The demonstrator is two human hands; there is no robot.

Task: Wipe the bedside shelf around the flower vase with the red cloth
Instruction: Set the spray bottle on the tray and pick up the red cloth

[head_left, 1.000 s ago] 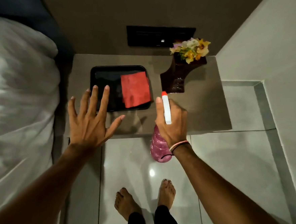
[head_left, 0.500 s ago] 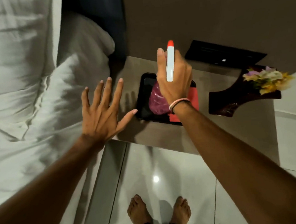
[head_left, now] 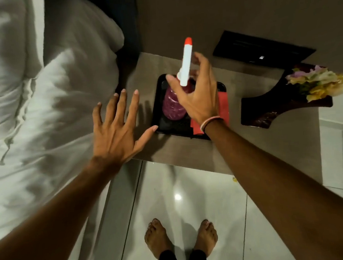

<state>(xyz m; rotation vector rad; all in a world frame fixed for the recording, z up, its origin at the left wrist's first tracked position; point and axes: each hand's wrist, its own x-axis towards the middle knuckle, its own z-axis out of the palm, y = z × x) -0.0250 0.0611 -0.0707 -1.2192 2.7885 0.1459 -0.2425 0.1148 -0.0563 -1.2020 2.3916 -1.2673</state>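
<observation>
Hands first: right hand [head_left: 197,96] over the black tray [head_left: 159,102], fingers spread and loosened around the white neck of the spray bottle [head_left: 174,106], no firm grip to be made out, bottle upright with its pink body inside the tray. Left hand [head_left: 116,131] open, fingers fanned, empty, hovering at the shelf's bed-side edge, thumb tip just beside the tray's corner. Red cloth [head_left: 223,106] flat in the tray's right part, mostly hidden under the right wrist. Shelf [head_left: 188,155] bare along its near edge; flower vase [head_left: 282,103] well to the right, apart from the tray. Step in hand, by the look of it: parking the bottle, wiping not yet begun. Next move likely calls for freeing a hand, lifting the cloth out, then sweeping the shelf without knocking the vase.
</observation>
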